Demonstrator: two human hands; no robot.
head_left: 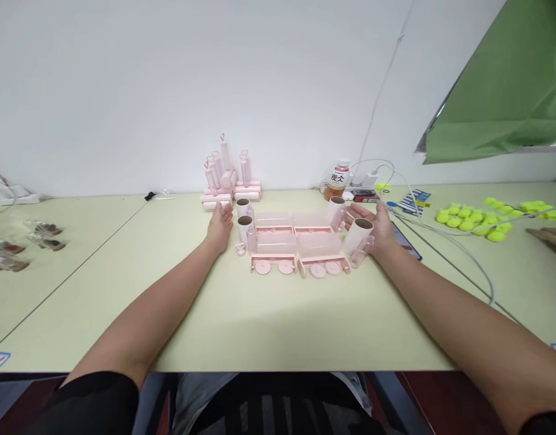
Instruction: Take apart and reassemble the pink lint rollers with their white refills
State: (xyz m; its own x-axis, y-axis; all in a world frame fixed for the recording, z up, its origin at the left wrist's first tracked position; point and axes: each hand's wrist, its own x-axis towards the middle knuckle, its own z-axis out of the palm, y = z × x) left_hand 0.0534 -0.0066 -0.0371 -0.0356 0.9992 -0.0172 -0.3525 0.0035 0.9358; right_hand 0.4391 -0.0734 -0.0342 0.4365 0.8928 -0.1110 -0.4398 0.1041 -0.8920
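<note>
My left hand (pixel 220 228) rests edge-on at the left of a group of pink parts, fingers stretched out and nothing held. On the other side my right hand (pixel 378 229) is open too, palm turned inward, close to a white roll with a brown inner core (pixel 360 232). Between the hands lie pink trays with round discs (pixel 318 270) and translucent pink curved covers (pixel 320 244). Another white roll (pixel 245 231) stands near my left hand, beside a small clear pink piece (pixel 252 237) and a small pink fitting (pixel 240 248).
Pink cylinders with looped tops (pixel 224 156) stand at the wall. A drink bottle (pixel 338 178), cables (pixel 459 241), a phone (pixel 405 241) and yellow-green pieces (pixel 470 217) are on the right. Bagged items (pixel 44 232) lie left. Another person's hand (pixel 549 237) is at the far right.
</note>
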